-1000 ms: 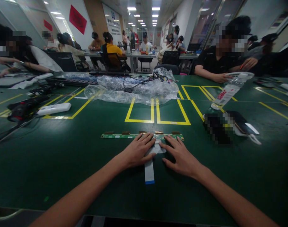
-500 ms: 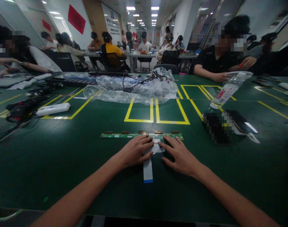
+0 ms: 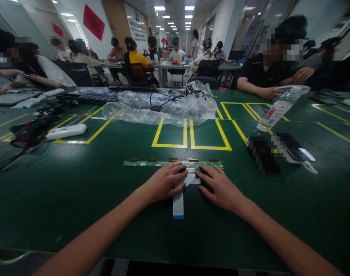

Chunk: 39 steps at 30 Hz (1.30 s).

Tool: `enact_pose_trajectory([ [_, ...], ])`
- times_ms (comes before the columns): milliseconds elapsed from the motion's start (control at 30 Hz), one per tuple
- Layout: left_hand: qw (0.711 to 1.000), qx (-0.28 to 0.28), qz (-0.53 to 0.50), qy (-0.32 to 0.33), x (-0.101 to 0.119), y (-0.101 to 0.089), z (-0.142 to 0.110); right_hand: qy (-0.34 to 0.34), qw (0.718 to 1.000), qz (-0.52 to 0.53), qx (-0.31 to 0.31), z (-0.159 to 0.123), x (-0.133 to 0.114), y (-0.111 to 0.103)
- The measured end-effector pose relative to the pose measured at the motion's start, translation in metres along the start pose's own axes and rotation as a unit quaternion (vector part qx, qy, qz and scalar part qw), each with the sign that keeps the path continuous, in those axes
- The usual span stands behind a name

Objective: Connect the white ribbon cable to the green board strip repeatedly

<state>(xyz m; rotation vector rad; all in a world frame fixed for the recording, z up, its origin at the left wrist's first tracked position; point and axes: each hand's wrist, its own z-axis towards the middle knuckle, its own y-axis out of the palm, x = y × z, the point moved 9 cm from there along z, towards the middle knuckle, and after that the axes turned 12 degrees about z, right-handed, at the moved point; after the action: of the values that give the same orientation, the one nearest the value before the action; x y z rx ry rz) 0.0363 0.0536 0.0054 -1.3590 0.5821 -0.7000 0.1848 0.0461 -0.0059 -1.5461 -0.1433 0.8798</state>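
Observation:
A long, narrow green circuit board (image 3: 146, 163) lies crosswise on the green table, with copper-coloured tabs along its far edge. From its near side a white flat ribbon cable (image 3: 178, 205) runs toward me, ending in a blue tip. My left hand (image 3: 166, 182) rests with fingers spread over the board's near edge and the cable, thumb on the cable. On the other side, my right hand (image 3: 219, 186) has its fingers stretched out; the fingertips touch the board and the area by the cable's connector. The fingers partly hide the connector.
Beyond the board are yellow tape outlines (image 3: 211, 148) and a heap of clear plastic wrap (image 3: 169, 109) with black cables. A water bottle (image 3: 275, 115) and a phone (image 3: 295, 147) are at right, a white device (image 3: 67, 131) at left. Other people sit around the tables.
The blue-tipped cable end has shifted slightly left. Both hands stay at the board in nearly the same pose, and the whole view has moved a little.

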Motion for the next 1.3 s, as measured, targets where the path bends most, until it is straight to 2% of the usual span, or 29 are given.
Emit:
enact_pose_trajectory([
  [267, 1.000, -0.003, 0.008, 0.002, 0.0006, 0.0031, -0.0019, -0.005, 1.000, 0.012, 0.014, 0.0001, -0.0019, -0.0011],
  [867, 1.000, 0.002, 0.005, -0.002, 0.0055, -0.0026, -0.0015, -0.009, 1.000, -0.008, 0.012, 0.0011, -0.0042, -0.0002],
  [1300, 1.000, 0.007, -0.004, -0.026, -0.0031, -0.0012, 0.0010, -0.006, 1.000, 0.004, 0.010, 0.0035, 0.0001, -0.0038],
])
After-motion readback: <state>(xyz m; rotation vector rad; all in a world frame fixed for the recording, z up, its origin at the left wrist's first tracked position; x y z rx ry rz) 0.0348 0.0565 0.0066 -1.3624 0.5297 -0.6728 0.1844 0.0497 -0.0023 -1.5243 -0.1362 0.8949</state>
